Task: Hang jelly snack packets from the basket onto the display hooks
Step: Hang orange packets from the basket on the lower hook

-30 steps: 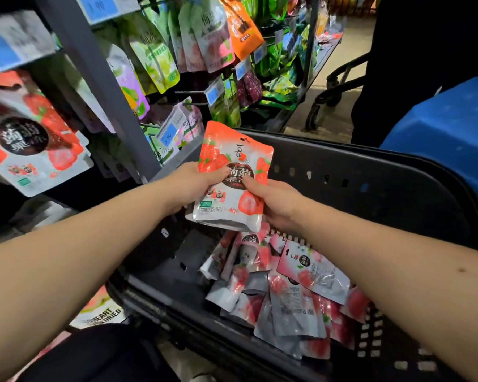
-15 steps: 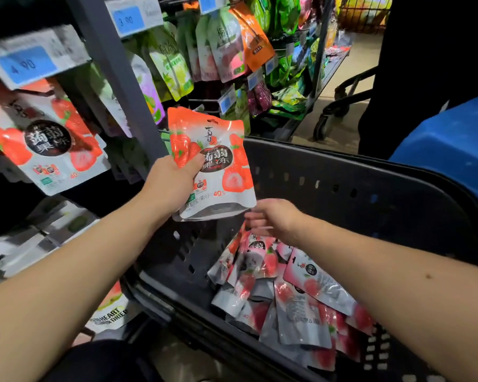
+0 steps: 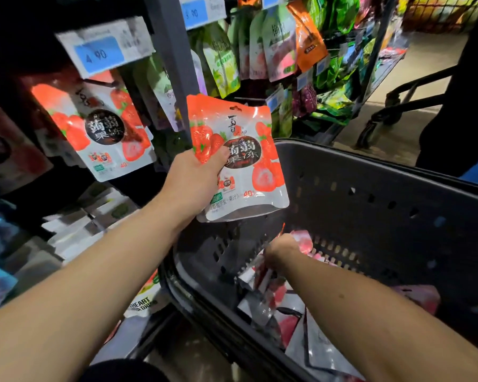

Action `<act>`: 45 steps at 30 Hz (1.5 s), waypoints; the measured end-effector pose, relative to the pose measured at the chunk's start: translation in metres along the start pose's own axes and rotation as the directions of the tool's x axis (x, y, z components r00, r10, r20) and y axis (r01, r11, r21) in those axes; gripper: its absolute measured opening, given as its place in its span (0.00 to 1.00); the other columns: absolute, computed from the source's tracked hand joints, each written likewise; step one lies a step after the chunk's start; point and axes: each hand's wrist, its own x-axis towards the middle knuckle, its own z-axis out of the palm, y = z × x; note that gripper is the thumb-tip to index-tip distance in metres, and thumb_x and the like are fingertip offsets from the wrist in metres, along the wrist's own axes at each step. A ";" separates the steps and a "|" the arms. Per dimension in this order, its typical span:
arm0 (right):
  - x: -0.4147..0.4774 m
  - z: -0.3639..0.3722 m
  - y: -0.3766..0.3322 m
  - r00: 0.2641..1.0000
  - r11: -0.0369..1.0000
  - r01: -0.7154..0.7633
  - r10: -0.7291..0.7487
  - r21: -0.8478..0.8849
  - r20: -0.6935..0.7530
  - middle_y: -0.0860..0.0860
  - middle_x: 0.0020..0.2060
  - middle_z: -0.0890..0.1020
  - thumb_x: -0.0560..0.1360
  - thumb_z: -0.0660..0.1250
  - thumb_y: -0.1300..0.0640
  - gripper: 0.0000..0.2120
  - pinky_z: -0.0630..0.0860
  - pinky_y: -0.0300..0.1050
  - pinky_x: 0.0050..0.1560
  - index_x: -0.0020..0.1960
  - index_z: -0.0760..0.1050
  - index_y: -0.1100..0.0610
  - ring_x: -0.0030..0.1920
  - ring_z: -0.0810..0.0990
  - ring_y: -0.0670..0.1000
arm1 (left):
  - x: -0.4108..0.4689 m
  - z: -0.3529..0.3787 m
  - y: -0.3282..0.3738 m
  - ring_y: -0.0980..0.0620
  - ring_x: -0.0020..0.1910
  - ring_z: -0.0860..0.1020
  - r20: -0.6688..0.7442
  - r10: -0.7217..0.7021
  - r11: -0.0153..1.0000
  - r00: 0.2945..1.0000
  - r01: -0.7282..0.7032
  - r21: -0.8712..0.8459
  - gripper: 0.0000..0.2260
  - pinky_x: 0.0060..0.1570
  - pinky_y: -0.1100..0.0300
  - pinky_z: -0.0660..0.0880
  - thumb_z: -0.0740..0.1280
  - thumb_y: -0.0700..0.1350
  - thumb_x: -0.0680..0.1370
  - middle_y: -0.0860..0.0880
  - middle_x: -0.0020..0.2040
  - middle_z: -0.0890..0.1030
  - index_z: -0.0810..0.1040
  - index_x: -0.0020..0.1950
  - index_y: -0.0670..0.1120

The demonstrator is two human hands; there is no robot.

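Dark plastic basket (image 3: 370,194) at lower right, strawberry jelly packets (image 3: 271,301) piled inside. Matching hung packet (image 3: 94,128) on the rack at left. Held packet (image 3: 240,161), printed "40%", upright above the basket's left rim, gripped by the left hand (image 3: 193,183). Right hand (image 3: 280,248) down among the basket packets, fingers hidden, grasp can't be told. Blue price tag (image 3: 102,53) reads 4.90.

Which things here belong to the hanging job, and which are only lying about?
Job: held strawberry packet, left hand, right hand, basket, loose packets, hung strawberry packet.
Not job: green pouches, orange pouch, black trolley.
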 end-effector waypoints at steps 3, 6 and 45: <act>-0.020 -0.010 0.000 0.996 0.989 0.091 -0.091 -0.114 0.008 0.53 0.67 0.79 0.83 0.60 0.57 0.17 0.76 0.38 0.57 0.69 0.76 0.56 0.64 0.80 0.53 | -0.006 -0.003 0.003 0.59 0.39 0.85 0.009 0.009 1.000 1.000 -0.009 0.022 0.11 0.32 0.69 0.76 0.66 0.53 0.83 0.56 0.43 0.87 0.84 0.53 0.49; -0.035 -0.032 -0.008 1.000 0.998 -0.010 0.009 0.056 0.015 0.56 0.49 0.83 0.79 0.67 0.60 0.08 0.79 0.32 0.38 0.57 0.80 0.60 0.41 0.80 0.51 | -0.016 -0.012 0.009 0.60 0.38 0.84 -0.027 0.014 0.998 1.000 -0.013 0.059 0.12 0.32 0.69 0.75 0.66 0.55 0.82 0.56 0.43 0.87 0.84 0.52 0.49; -0.385 -0.053 -0.174 0.689 0.709 0.698 -0.703 0.101 0.177 0.52 0.54 0.82 0.71 0.80 0.53 0.19 0.74 0.44 0.49 0.58 0.80 0.58 0.53 0.80 0.50 | -0.225 -0.179 0.048 0.45 0.30 0.68 -0.377 -0.048 0.994 0.925 0.082 0.075 0.25 0.31 0.53 0.61 0.61 0.55 0.84 0.47 0.28 0.67 0.65 0.31 0.44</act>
